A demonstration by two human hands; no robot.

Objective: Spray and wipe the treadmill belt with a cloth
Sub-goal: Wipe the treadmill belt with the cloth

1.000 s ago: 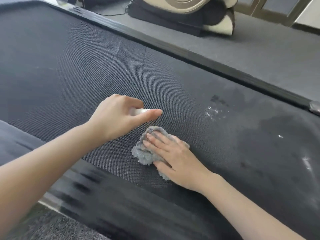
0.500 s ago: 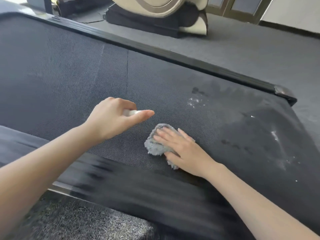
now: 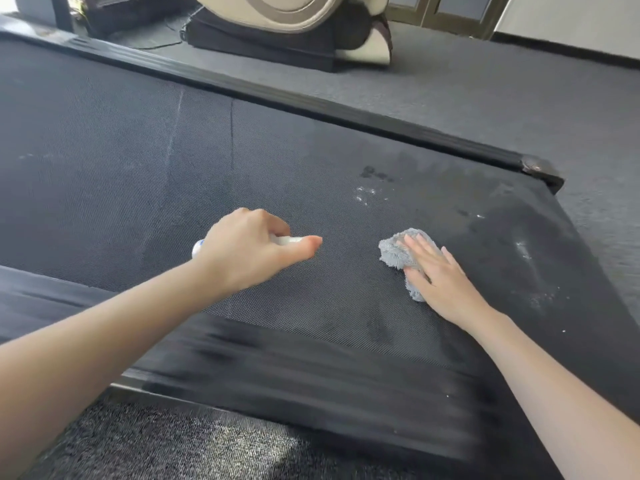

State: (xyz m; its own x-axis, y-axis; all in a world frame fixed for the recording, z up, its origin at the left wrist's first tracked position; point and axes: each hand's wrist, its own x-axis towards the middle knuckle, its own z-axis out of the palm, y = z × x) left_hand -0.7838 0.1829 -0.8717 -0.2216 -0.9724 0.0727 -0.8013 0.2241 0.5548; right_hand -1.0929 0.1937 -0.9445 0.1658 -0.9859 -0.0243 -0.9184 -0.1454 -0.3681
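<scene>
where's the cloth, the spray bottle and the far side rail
grey cloth [image 3: 391, 252]: head view, uncovered fluffy left corner
spray bottle [image 3: 289, 240]: head view, exposed white top
far side rail [image 3: 311, 106]: head view, middle of its length

On black woven treadmill belt [image 3: 138, 168]: crumpled grey microfibre cloth [image 3: 394, 249] right of small white spray bottle [image 3: 285, 240], apart. Cream-and-black chair base [image 3: 263, 46] behind belt.

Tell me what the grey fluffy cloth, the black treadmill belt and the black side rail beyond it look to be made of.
Grey fluffy cloth: likely microfibre, matte; shaggy tufted pile shows. Black treadmill belt: probably rubber or PVC, matte; fine woven-looking grain all over. Black side rail: hard plastic or painted metal, I cannot tell which; semi-gloss, a light streak runs along it.
</scene>
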